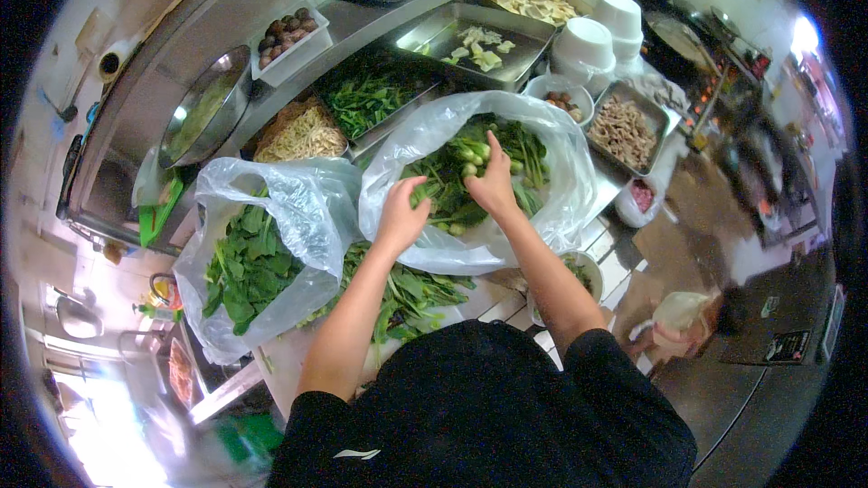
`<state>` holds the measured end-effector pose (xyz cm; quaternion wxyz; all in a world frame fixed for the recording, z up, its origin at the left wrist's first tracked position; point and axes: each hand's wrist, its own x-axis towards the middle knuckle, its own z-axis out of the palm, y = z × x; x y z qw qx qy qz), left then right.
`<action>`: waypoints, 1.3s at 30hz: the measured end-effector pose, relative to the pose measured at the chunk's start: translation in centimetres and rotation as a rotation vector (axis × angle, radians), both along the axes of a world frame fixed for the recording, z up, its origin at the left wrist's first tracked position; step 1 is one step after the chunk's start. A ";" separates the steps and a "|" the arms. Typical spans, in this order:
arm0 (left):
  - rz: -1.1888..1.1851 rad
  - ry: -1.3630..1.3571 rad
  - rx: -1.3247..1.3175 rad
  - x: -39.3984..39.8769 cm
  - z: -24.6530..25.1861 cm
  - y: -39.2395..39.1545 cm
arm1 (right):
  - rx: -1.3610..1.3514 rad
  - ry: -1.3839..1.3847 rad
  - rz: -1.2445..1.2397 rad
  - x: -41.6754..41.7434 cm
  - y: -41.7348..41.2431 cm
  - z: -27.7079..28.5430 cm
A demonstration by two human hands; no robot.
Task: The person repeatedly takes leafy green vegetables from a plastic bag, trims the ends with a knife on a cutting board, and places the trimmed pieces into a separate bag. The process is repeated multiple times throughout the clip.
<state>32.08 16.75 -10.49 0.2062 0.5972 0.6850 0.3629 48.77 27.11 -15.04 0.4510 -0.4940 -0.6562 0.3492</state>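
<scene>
A large clear plastic bag (475, 259) lies wide open before me, full of leafy greens with pale stem ends (472, 154). My right hand (494, 176) is inside its mouth, thumb and forefinger spread beside those stem ends; its other fingers are partly hidden. At the bag's left side, my left hand (405, 213) has its thumb and fingers apart, close to the leaves, with nothing visibly gripped. To the left stands a second plastic bag (305, 217) holding broad green leaves (247, 264). Loose greens (417, 298) lie on the cutting board beneath my left forearm.
Beyond the bags are a tray of cut greens (366, 105), pale shreds (302, 135), and a metal tray (505, 68). White bowls (586, 47) stand stacked near a tray of sliced meat (624, 132). A steel bowl (207, 108) tilts at left. A wok (678, 37) sits far right.
</scene>
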 end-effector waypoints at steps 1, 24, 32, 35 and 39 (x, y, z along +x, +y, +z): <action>0.009 -0.022 0.002 -0.3 -0.4 -0.3 | 0.022 0.009 -0.016 0.2 -0.5 -0.4; -0.045 -0.401 0.309 0.3 9.6 -0.2 | 0.596 -0.480 0.019 5.9 3.0 10.3; -0.157 -0.032 0.353 5.8 10.3 -4.3 | 0.712 -0.408 0.062 4.7 -4.5 17.0; 0.042 0.253 0.605 5.6 11.7 -7.6 | 0.677 -0.193 0.261 1.2 -11.2 22.2; 0.166 0.242 0.725 1.2 12.9 -15.9 | 0.693 -0.183 0.623 -1.1 -19.1 24.3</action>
